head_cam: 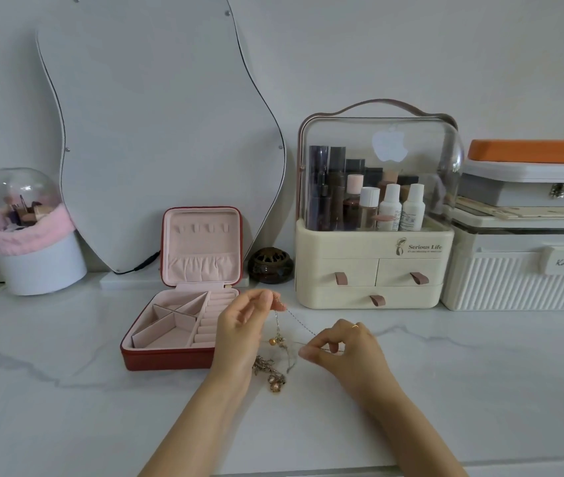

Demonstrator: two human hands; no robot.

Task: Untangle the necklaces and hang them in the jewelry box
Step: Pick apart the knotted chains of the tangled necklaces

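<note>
Head view shows the jewelry box (184,304) lying open on the white marbled worktop (67,407), its red shell lined in pink, lid upright with a row of small hooks and a gathered pocket. Just right of the box, the left hand (242,335) is raised, thumb and forefinger pinching a thin chain at its top. Further right of the box, the right hand (346,349) pinches another strand between thumb and forefinger, a ring on one finger. Between the two grips hang the tangled necklaces (279,352), a gold bead partway down and a clump of pendants resting on the worktop near the box's front right corner; how many chains are knotted there is hard to tell. Behind the box leans a wavy mirror (156,132). Right of the box stands a cream cosmetic organizer (373,263).
</note>
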